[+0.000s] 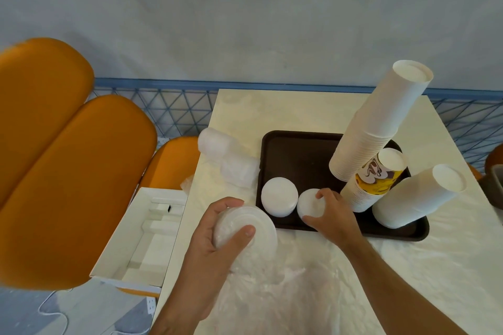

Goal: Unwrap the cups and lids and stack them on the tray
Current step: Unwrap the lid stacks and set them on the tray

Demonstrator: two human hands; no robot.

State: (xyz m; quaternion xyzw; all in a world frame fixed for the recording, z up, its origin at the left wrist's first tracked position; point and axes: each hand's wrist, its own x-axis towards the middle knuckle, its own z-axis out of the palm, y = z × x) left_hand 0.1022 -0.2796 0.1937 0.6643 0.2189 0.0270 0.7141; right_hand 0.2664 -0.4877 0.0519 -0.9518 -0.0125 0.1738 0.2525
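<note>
Head view: the right hand [330, 212] has its fingers curled over a short stack of white lids [310, 204] at the near edge of the dark tray [299, 155], just beside a second lid stack [279, 196] to its left. The left hand [215, 242] grips a further bundle of lids [246, 228], which looks still sleeved in clear plastic, held over the table [272, 111] just short of the tray's near left corner.

The step in hand seems to be seating the right-hand stack. It is best pressed straight down until it sits flat, and the fingers lifted off upward, not dragged sideways, since the neighbouring stack stands so close.

Room is tight to the right. Three tall cup stacks crowd the tray's right half: a plain white one [381, 122], a printed one [377, 174] and another white one [419, 196] at the near right corner; all appear to lean, though the wide lens may exaggerate it. A knock from the wrist could topple them. The tray's far left part is bare and offers the free space. Loose plastic wrap [272, 288] covers the table's near side, and a wrapped sleeve [228, 158] lies at its left edge.
</note>
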